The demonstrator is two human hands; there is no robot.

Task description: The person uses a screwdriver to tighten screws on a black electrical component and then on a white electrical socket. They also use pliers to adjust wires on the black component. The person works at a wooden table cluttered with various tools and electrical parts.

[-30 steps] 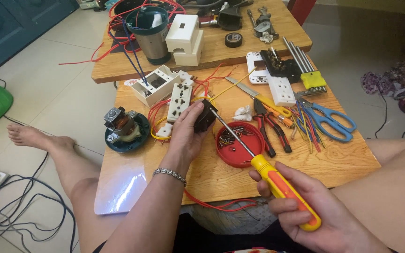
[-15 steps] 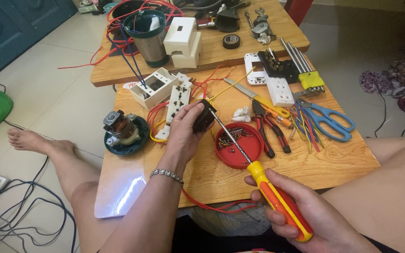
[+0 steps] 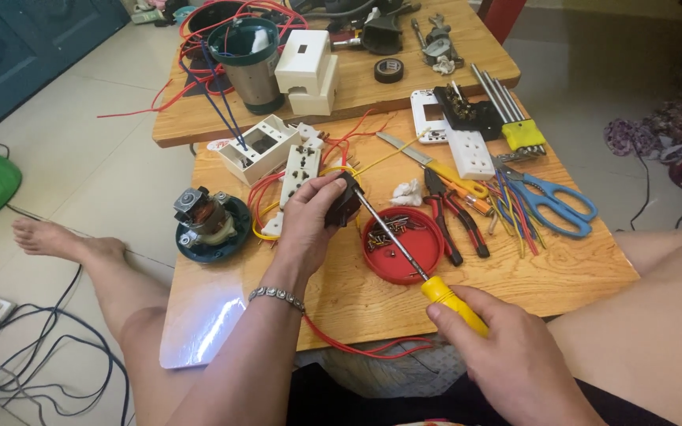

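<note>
Head view: left hand (image 3: 307,225) had its grip pinched around a small black electrical part (image 3: 346,203), held just above the wooden worktop (image 3: 341,292). Right hand (image 3: 507,359) was wrapped tight on the yellow handle of a screwdriver (image 3: 416,264), whose tip met the black part. Judged: the part is light, rigid plastic and easy to twist out of the fingers under screwdriver pressure, so it is best taken by its side faces, clear of the wired end; the red and yellow wires (image 3: 266,197) trailing from it will tug. Directly below the shaft sat a red dish of screws (image 3: 404,244), easily knocked. Right of it lay pliers (image 3: 455,217) and blue scissors (image 3: 554,205); left of the grip, a white socket strip (image 3: 297,166) and a motor (image 3: 203,221). Open room lay toward the near worktop edge.
</note>
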